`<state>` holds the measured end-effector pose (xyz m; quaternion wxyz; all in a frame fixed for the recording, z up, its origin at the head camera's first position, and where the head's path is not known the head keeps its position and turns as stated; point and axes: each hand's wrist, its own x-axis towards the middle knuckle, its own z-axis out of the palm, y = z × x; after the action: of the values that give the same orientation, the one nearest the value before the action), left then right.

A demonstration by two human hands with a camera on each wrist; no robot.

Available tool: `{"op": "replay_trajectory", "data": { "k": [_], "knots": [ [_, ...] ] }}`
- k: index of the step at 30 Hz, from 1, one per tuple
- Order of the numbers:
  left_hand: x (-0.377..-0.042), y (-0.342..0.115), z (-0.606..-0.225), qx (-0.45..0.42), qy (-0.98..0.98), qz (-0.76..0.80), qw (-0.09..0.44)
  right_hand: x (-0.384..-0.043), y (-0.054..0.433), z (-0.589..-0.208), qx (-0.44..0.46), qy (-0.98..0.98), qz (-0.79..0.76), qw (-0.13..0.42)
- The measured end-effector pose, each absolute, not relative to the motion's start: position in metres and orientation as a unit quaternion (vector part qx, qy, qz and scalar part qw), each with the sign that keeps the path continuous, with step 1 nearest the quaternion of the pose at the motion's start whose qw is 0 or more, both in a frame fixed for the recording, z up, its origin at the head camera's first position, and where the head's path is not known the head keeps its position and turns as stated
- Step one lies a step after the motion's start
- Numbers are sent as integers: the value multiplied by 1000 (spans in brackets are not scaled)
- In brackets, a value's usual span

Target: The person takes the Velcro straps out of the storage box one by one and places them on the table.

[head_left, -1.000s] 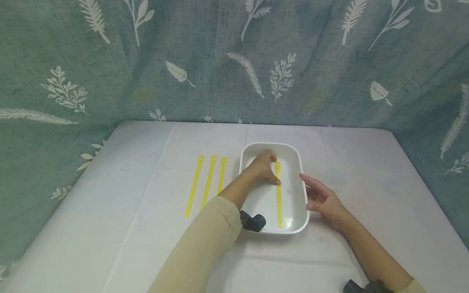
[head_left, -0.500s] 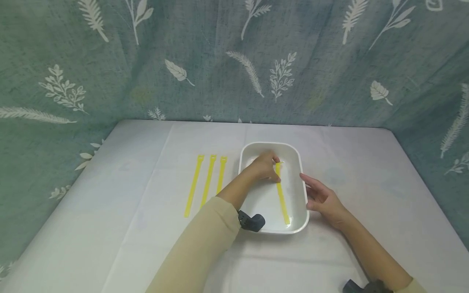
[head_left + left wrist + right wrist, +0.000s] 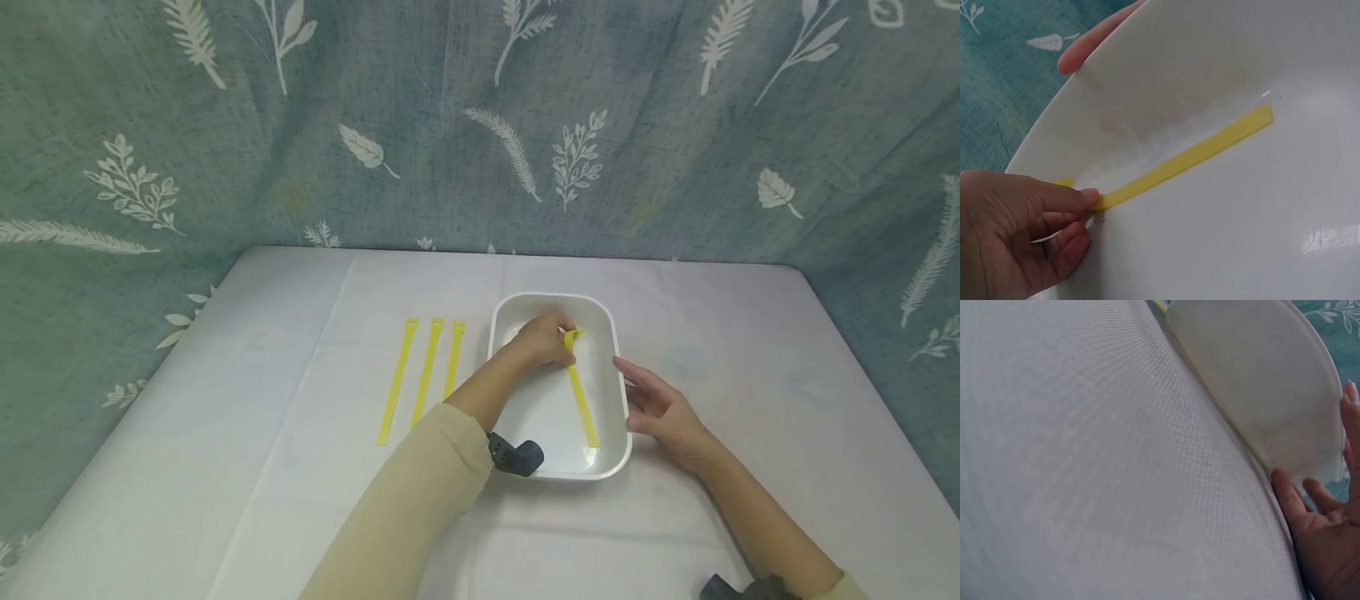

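Note:
In the head view a white tray [image 3: 551, 470] stands on the table. Inside it, a flat yellow strap [image 3: 582, 408] with a slotted head slants toward the tray's near right corner. My left hand [image 3: 542, 340] reaches into the tray and pinches the strap close to its head; the left wrist view shows thumb and fingers on that end, and the strap's tail [image 3: 1210, 147] stretching away over the white bottom. Part of the head is hidden by the fingers. My right hand [image 3: 663, 408] rests its fairly straight fingertips against the tray's right side, also visible in the right wrist view.
Left of the tray, three more yellow straps [image 3: 397, 382] lie side by side on the white-covered table [image 3: 225, 467]; my left sleeve covers the lower ends of some. A leaf-patterned cloth [image 3: 420, 125] hangs behind the table. A dark wrist camera [image 3: 517, 455] hangs over the tray's near left corner.
The left fingers have closed on the strap's head end. Its tail has swung right and slightly away from me, and the head has tilted. My right hand and the tray have stayed put.

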<state>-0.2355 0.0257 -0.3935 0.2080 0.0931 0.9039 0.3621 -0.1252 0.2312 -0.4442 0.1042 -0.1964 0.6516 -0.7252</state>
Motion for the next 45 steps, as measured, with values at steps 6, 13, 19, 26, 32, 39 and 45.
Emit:
{"op": "replay_trajectory", "data": {
  "k": [6,13,19,26,32,39,45],
  "knots": [
    [-239,27,-392,103,848,468,227,-125,231,-443,-203,648,-727,101],
    [-241,27,-388,113,784,555,254,-125,231,-443,-207,645,-729,100],
    [-241,24,-388,135,776,563,249,-125,231,-445,-196,652,-726,100],
    [-244,16,-384,134,783,556,245,-126,231,-446,-179,668,-715,105],
    [-243,12,-381,137,769,563,271,-127,231,-447,-178,665,-717,108],
    [-243,9,-376,148,745,578,298,-126,232,-446,-182,663,-718,105],
    [-243,4,-371,146,727,594,313,-126,232,-444,-163,679,-708,107]
  ]
}}
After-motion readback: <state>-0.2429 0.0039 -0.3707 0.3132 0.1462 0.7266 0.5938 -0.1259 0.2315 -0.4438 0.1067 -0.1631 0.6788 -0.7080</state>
